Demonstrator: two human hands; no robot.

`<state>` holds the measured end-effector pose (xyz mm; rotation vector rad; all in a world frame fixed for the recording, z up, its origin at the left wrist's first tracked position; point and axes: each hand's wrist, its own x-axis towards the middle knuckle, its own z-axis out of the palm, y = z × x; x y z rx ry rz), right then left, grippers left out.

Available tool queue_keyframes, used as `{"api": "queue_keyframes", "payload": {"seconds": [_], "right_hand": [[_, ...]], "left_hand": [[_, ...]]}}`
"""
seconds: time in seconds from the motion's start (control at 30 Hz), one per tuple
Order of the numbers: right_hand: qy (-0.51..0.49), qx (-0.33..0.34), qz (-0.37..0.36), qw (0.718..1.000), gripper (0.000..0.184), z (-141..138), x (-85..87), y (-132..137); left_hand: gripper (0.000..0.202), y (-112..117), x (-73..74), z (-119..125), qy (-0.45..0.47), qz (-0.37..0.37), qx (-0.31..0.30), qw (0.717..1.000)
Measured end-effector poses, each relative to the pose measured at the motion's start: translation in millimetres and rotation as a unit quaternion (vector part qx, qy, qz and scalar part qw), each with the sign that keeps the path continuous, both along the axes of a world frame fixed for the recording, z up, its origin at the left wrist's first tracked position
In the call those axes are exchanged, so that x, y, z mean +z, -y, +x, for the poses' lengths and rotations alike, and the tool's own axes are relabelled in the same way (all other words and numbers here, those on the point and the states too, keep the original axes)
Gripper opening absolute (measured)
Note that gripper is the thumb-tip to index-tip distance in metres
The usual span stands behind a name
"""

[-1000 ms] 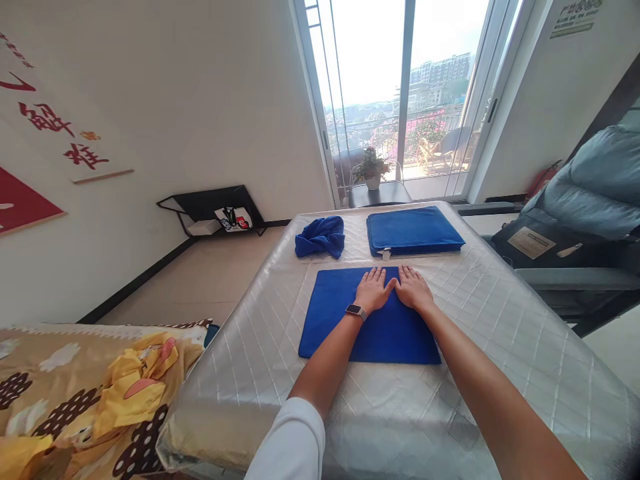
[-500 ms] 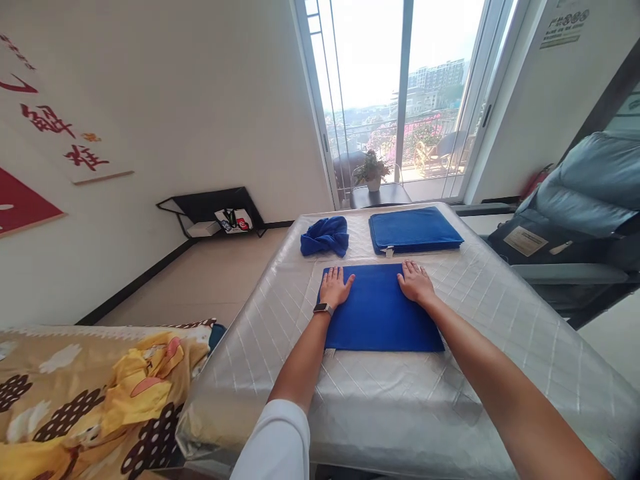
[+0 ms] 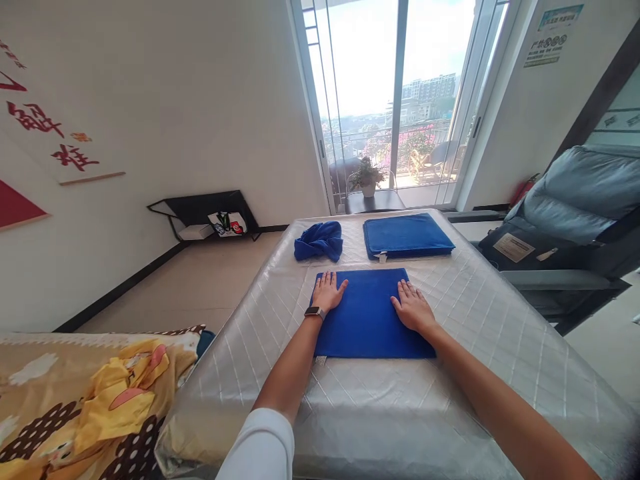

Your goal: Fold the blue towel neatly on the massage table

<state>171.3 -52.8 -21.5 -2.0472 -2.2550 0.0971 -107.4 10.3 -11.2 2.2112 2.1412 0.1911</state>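
Note:
A blue towel (image 3: 367,313) lies folded flat on a silver quilted mattress (image 3: 480,373). My left hand (image 3: 327,291) rests palm down on the towel's left edge, fingers spread; a watch is on that wrist. On the towel's right side my right hand (image 3: 411,307) lies flat with fingers stretched out. Neither hand holds anything. Behind the towel sit a crumpled blue towel (image 3: 320,241) and a neat stack of folded blue towels (image 3: 406,235).
A yellow and brown patterned blanket (image 3: 85,400) lies at the lower left. Glass doors (image 3: 395,100) with a potted plant (image 3: 367,177) are beyond the mattress. A black low shelf (image 3: 205,210) stands by the left wall, a grey padded recliner (image 3: 570,213) at the right.
My hands, together at the towel's far middle a second ago, have slid apart to its left and right sides. The right hand has since drawn back a little toward me.

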Motion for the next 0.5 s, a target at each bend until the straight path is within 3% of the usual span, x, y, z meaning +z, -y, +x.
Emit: {"api": "queue_keyframes", "payload": {"seconds": [0.07,0.13,0.27,0.33,0.4,0.5], "right_hand": [[-0.003,-0.001,0.002,1.000,0.070,-1,-0.4,0],[-0.005,-0.002,0.005,1.000,0.070,-1,0.1,0],[-0.003,0.006,0.009,1.000,0.067,1,0.0,3],[0.005,0.026,0.009,1.000,0.068,3,-1.2,4],[0.009,0.037,0.006,0.999,0.069,5,-2.7,4],[0.000,0.020,0.007,1.000,0.066,4,-4.0,2]], "left_hand": [[0.084,2,6.4,14,-0.003,0.010,0.013,1.000],[0.083,7,10.6,43,0.006,0.036,-0.019,0.999],[0.076,27,6.4,127,0.039,0.039,-0.206,0.977],[0.072,36,1.2,158,0.045,0.032,-0.262,0.963],[0.070,42,-2.9,171,0.044,0.016,-0.274,0.961],[0.071,45,-5.1,156,0.033,-0.001,-0.256,0.966]]}}
